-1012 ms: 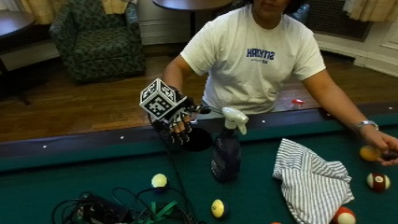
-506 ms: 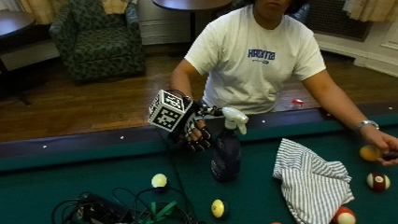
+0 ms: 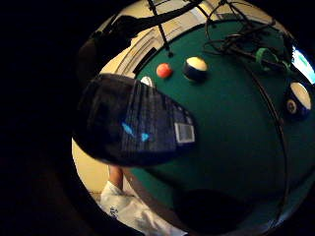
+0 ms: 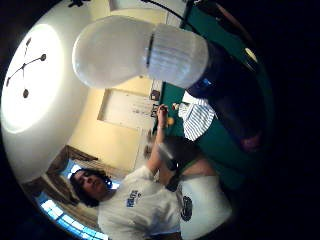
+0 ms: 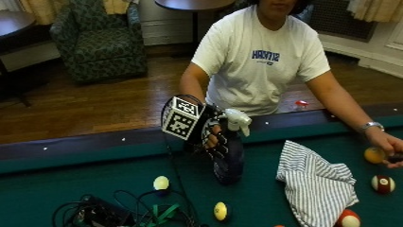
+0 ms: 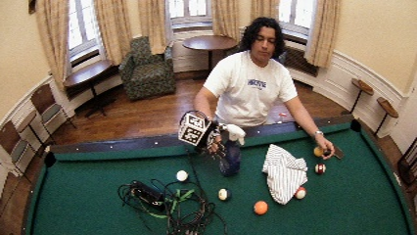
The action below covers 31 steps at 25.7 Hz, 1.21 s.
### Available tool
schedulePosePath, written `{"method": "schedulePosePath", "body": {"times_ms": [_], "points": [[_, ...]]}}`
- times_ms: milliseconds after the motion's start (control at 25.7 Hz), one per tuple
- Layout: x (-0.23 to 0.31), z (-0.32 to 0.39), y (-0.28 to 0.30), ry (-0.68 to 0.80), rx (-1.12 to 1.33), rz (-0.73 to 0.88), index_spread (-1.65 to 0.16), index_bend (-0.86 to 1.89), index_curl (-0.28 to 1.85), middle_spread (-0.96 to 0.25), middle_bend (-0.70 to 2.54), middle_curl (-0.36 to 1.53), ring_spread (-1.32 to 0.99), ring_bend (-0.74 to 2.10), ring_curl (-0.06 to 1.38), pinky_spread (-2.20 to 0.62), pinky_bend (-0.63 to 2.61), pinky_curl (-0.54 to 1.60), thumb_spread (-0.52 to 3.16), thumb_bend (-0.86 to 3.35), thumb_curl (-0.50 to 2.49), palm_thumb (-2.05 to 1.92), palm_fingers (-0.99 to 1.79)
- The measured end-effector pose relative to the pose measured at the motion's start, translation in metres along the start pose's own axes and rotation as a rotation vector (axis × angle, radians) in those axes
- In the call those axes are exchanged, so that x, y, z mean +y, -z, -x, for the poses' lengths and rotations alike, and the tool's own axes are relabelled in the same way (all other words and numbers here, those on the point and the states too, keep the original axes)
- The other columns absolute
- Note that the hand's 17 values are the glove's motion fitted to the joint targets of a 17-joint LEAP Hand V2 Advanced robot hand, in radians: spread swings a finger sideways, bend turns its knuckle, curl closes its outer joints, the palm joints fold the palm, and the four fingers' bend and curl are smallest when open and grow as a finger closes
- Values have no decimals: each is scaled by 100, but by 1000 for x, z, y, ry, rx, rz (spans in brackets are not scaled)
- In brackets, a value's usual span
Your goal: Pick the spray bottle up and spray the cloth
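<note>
A yellow ball [image 5: 221,211] and a pale ball [image 5: 161,182] are seen nearest on the green felt [image 5: 75,189], beside a cable tangle [image 5: 107,215]. Just behind, the dark spray bottle [image 5: 229,156] is stood upright on the felt, its neck wrapped by the gloved right hand [image 5: 213,137]. The striped cloth [image 5: 317,184] is left crumpled nearby. Farther back, an orange ball [image 5: 374,154] is touched by the bare hand [image 5: 390,146].

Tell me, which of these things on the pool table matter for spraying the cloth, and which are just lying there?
For the job:
- spray bottle, dark with a white trigger head
- striped cloth
- gloved right hand, curled round the bottle's neck

Just lying about:
- billiard balls, such as the yellow one
- tangle of cables
- orange ball by the bare hand
</note>
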State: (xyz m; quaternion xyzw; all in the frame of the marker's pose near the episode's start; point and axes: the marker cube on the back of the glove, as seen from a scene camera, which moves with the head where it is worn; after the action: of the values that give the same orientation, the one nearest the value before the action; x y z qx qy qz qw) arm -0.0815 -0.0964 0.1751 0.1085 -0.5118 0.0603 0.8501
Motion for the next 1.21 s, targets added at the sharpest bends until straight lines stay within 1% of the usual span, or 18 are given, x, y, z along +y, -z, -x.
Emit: {"method": "schedulePosePath", "body": {"times_ms": [272,428,778,1051,1128,1206], "points": [[-21,4,-19,-18,-63,-83,-37,14,23,-10,26,34,-9,48,30,20,34,31,89,-3,34,58,52],[-28,3,-25,-8,-71,-124,-37,15,25,-12,27,34,-10,49,30,17,32,31,88,-4,34,56,65],[-51,7,-47,-16,-108,-93,-37,14,26,-14,24,35,-14,48,32,12,29,33,86,-4,34,54,68],[-70,13,-62,-17,-87,-91,-37,14,27,-15,20,35,-14,47,32,10,26,33,86,-3,34,53,69],[-74,15,-63,-11,-81,-106,-37,15,27,-15,22,36,-15,46,32,10,23,32,85,-3,34,53,72],[-77,18,-61,0,-80,-130,-37,15,27,-17,23,36,-15,50,32,10,20,31,86,-1,34,57,82]]}}
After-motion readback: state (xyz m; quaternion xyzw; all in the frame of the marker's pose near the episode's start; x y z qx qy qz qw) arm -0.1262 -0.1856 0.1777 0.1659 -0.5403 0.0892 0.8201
